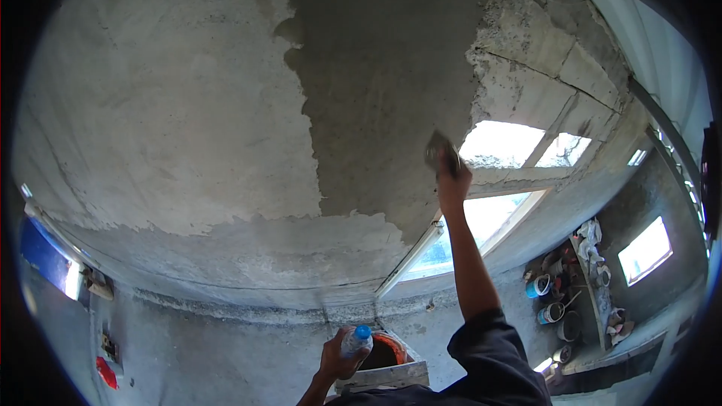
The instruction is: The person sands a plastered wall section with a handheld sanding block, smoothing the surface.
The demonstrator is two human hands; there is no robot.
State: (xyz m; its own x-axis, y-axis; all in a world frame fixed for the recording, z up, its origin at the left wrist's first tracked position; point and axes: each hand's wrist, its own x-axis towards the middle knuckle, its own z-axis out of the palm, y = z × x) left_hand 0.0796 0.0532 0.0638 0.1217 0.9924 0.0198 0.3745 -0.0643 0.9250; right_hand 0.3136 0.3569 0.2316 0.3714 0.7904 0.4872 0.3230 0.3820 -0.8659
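Pressing against the wet plaster (376,83) on the ceiling, a trowel (441,153) is gripped by the right hand (453,179). A plastic bottle (356,340) is clasped by the left hand (338,361) below, above an orange bucket (385,352).

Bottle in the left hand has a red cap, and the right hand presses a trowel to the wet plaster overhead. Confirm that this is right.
One detail is wrong. The head view shows the bottle in the left hand with a blue cap, not a red one. The rest holds: the right hand presses a trowel to the wet plaster overhead.
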